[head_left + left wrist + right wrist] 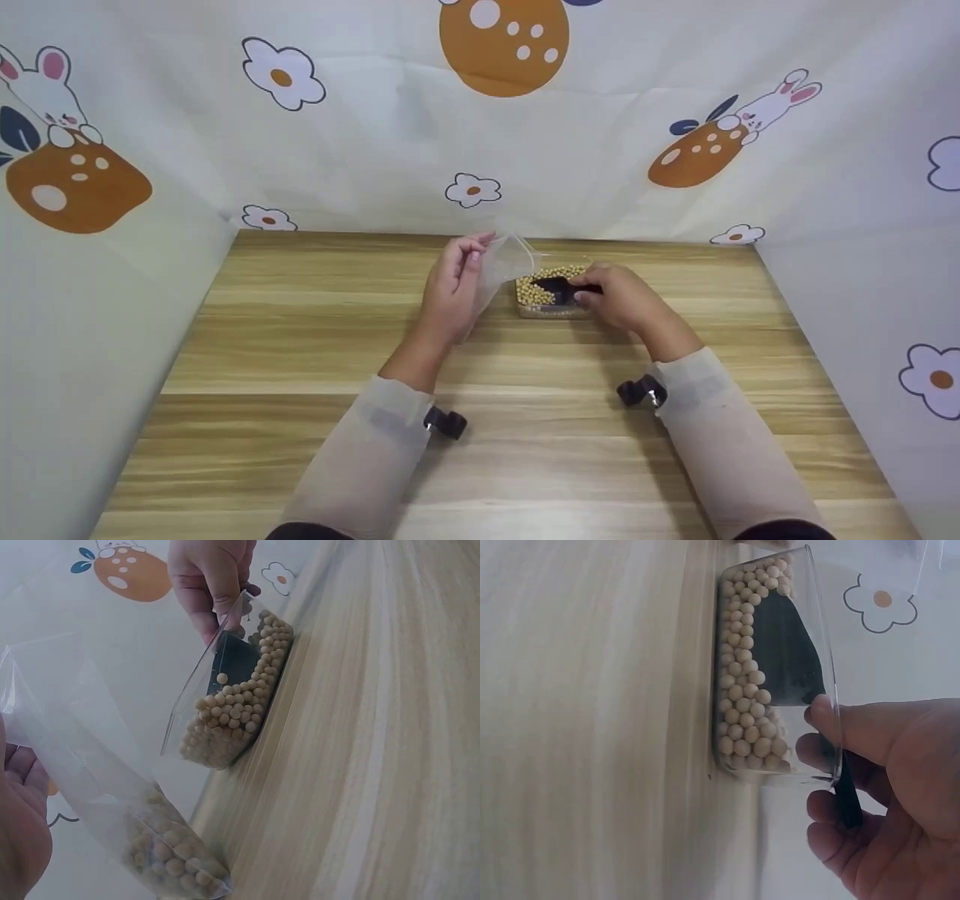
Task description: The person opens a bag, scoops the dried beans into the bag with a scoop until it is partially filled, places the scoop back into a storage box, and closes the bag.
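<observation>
My left hand holds a clear plastic bag near its open mouth, left of a clear rectangular box. Round, pale yellow beans fill the bottom of the bag, seen low in the left wrist view. My right hand grips the handle of a small black scoop at the box's right end. The scoop's blade lies inside the box, its front among more beans like those in the bag. One bean shows on the blade in the left wrist view.
The box stands on a wood-grain table near its back edge. Pale cloth printed with rabbits, oranges and flowers rises behind the table and on both sides. A small black device sits on each sleeve cuff.
</observation>
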Available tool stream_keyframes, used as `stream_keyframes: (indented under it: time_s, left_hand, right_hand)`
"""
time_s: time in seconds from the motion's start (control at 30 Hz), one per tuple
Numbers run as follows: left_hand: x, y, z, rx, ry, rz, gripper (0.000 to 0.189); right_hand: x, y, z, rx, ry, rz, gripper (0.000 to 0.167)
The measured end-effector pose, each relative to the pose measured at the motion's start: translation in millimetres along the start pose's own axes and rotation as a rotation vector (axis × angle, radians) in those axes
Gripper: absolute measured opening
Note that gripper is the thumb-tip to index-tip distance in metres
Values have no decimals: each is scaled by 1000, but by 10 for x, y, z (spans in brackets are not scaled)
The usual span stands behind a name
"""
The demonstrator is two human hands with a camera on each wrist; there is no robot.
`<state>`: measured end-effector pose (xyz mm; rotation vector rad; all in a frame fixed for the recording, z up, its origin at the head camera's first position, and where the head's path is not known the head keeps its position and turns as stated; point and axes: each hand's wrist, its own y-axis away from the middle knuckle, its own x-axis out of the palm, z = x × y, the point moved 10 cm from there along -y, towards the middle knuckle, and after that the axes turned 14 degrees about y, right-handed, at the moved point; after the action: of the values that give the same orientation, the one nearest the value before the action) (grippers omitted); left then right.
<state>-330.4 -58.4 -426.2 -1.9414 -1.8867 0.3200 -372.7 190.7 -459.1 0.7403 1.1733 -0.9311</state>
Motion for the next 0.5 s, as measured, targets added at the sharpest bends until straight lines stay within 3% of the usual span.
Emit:
stream_keyframes:
  time_s: [0.5]
  left_hand:
    - [-20,-3,2,-9,-15,-14,17]
  right_hand:
    - [11,58,-108,14,-111,-126,30]
